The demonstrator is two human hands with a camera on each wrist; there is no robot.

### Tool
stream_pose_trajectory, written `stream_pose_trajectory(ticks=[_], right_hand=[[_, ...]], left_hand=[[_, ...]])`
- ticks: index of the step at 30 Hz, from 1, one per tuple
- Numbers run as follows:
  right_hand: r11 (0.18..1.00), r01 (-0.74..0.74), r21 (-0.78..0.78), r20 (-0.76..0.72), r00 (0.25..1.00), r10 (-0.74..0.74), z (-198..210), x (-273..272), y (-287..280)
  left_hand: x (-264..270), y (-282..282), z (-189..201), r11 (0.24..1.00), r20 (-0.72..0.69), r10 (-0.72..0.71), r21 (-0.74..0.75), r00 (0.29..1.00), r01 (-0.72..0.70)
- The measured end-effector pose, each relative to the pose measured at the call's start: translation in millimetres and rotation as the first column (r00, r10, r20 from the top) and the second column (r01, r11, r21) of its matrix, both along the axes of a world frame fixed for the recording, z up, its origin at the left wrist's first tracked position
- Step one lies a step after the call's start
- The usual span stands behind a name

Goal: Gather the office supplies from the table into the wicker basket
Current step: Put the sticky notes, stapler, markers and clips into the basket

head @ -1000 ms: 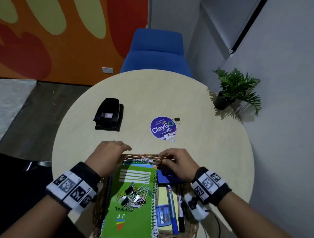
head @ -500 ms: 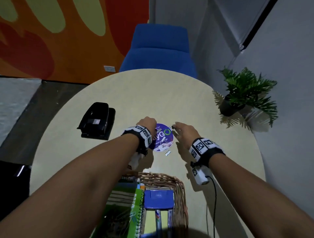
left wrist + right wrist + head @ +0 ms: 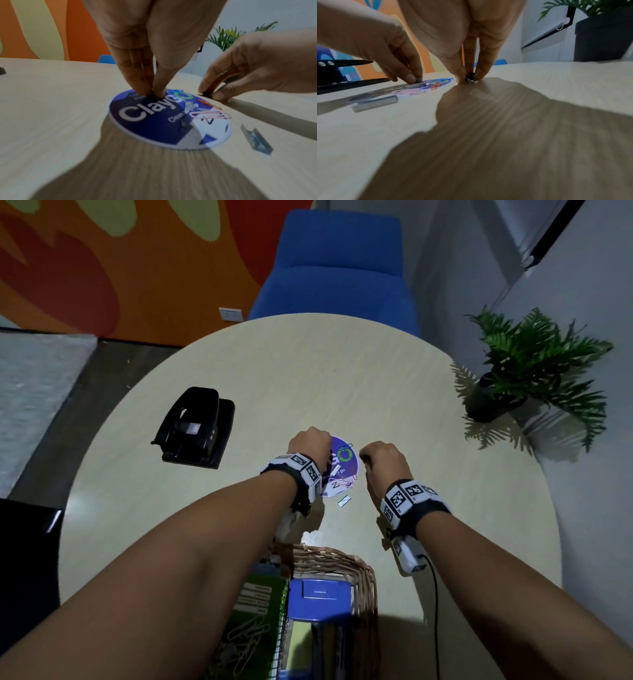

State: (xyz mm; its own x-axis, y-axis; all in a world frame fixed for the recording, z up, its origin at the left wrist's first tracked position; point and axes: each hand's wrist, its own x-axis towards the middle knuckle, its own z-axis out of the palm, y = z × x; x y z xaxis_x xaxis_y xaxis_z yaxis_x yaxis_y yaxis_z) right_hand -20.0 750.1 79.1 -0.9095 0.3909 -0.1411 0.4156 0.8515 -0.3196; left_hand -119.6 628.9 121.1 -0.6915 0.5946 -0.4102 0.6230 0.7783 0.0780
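Note:
My left hand (image 3: 308, 445) reaches over the round purple sticker (image 3: 344, 474), and its fingertips (image 3: 159, 93) pinch a small grey piece, apparently a staple strip (image 3: 418, 84), lying on the sticker. Just right of the sticker, my right hand (image 3: 380, 460) pinches a small black binder clip (image 3: 469, 78) against the table. Pink (image 3: 211, 115), orange (image 3: 210, 104) and blue (image 3: 177, 90) paper clips lie on the sticker. Another staple strip (image 3: 344, 500) lies below it. The wicker basket (image 3: 359, 570) stands near me, holding a green notebook (image 3: 260, 621), a blue box (image 3: 320, 597) and pens.
A black hole punch (image 3: 195, 428) sits at the left of the round table (image 3: 308, 364). A potted plant (image 3: 513, 385) stands at the right edge by the wall. A blue chair (image 3: 339, 268) is behind the table.
Both hands left the basket rim and reached forward to the sticker. The left came down onto it, and the right closed on the binder clip beside it.

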Motion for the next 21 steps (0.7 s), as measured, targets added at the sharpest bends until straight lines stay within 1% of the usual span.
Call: stream_pose_trajectory(ticks=[3,6,7,9,10,11,13,16,19,21], right_hand=[[0.999,0.039,-0.021,0.009,0.999,-0.039,1,10,-1],[0.991,0.119,-0.065,-0.045,0.991,-0.122,9,17,-7],[0.979,0.171,-0.108,-0.073,0.981,-0.179,12,21,-8],[0.928,0.293,-0.231,-0.112,0.939,-0.325,21,27,-9],[0.897,0.326,-0.299,-0.113,0.921,-0.373,26,31,-8],[0.873,0.330,-0.360,-0.109,0.914,-0.391,33,33,-7],[0.845,0.286,-0.453,-0.082,0.930,-0.358,49,37,-9],[0.848,0.125,-0.515,-0.114,0.971,-0.213,81,47,-33],[0.844,-0.093,-0.529,-0.182,0.983,-0.005,105,62,-77],[0.824,-0.194,-0.532,-0.161,0.979,0.126,109,73,-110]], left_hand=[[1,-10,13,1.000,-0.014,-0.012,0.026,1.000,0.012],[5,-22,44,0.987,-0.025,-0.055,0.148,0.998,0.058],[8,-29,57,0.976,-0.031,-0.082,0.197,0.996,0.087],[14,-49,82,0.948,-0.065,-0.156,0.270,0.986,0.168],[18,-62,92,0.934,-0.088,-0.190,0.291,0.978,0.208],[22,-78,99,0.920,-0.098,-0.217,0.312,0.971,0.237],[34,-114,110,0.898,-0.043,-0.258,0.358,0.965,0.256],[56,-167,112,0.890,0.124,-0.288,0.401,0.950,0.217],[74,-212,94,0.910,0.226,-0.270,0.377,0.936,0.172],[84,-237,78,0.924,0.274,-0.273,0.342,0.922,0.172]])
